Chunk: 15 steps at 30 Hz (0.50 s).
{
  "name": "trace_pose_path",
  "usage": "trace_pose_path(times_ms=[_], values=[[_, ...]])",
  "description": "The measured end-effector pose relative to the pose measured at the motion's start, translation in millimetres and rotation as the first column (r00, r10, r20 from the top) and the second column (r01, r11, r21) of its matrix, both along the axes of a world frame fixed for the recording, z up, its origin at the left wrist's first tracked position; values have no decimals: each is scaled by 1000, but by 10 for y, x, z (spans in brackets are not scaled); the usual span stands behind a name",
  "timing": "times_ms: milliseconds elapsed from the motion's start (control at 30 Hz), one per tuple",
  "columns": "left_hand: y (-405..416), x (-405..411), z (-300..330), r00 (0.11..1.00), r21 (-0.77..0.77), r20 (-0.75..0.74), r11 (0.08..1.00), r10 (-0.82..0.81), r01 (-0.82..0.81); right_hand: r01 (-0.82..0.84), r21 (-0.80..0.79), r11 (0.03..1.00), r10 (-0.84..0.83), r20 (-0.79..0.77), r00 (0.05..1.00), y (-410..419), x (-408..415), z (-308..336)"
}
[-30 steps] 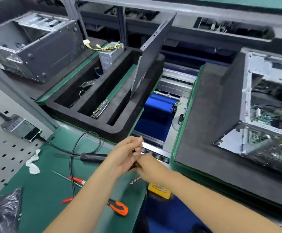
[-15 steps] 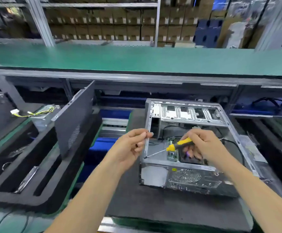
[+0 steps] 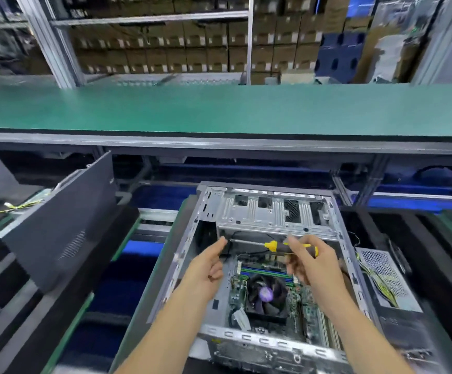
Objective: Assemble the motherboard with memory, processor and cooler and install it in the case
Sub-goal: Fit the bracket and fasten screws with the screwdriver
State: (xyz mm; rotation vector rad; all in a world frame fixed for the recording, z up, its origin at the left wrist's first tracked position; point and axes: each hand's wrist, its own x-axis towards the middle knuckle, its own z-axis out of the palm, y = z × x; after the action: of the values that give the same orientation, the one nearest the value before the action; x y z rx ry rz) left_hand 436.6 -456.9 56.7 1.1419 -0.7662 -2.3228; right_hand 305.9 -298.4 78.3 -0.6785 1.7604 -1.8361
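Two hands hovered over the open case: the right hand, grip clamped on a yellow-and-black screwdriver held level; the left hand, fingers apart and relaxed, its fingertips near the shaft tip. Motherboard with fan cooler seated inside the case. Side panel stood leftward; power supply lay just right.

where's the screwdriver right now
In the head view, the screwdriver lies level over the open case, handle gripped by the right hand, tip toward the left hand.
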Motion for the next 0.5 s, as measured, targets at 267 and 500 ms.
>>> trace_pose_path(times_ms=[267,500], values=[[-155,-109,-37,975,-12,-109,981,-195,195,-25,-2,1000,25,-97,995,-42,-118,-88],[-159,-136,-77,974,-57,-110,980,-198,193,-35,-1,999,35,-117,993,-47,-126,-101]])
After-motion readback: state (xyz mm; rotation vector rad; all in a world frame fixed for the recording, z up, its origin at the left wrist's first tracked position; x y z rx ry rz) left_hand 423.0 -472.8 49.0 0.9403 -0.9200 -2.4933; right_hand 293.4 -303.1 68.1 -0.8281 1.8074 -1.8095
